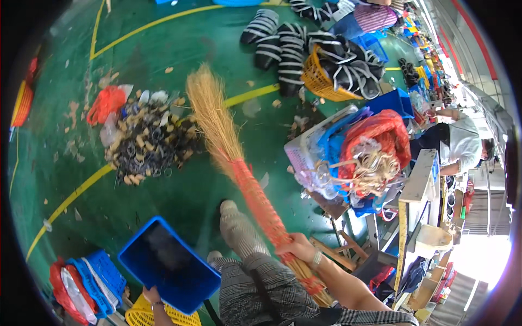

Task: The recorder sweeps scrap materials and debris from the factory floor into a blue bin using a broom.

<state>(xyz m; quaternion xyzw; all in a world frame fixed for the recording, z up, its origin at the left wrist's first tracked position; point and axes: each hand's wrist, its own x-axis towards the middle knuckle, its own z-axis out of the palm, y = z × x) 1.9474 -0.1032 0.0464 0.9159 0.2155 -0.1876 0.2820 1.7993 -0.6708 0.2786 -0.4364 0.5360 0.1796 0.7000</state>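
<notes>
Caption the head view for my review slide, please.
Right hand grips a straw broom, left hand a blue bin, near a scrap pile.

The broom is straw-yellow and red, the bin blue, the trousers grey-checked.

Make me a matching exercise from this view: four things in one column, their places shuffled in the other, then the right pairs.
Things
1. Broom
2. Large blue tub
3. Heap of dark and tan pieces
4. Pale curled strips

Places
A. On the green floor, left of the broom
B. In a red plastic bag
C. In the right hand
D. In the left hand

Pairs: 1-C, 2-D, 3-A, 4-B
</notes>
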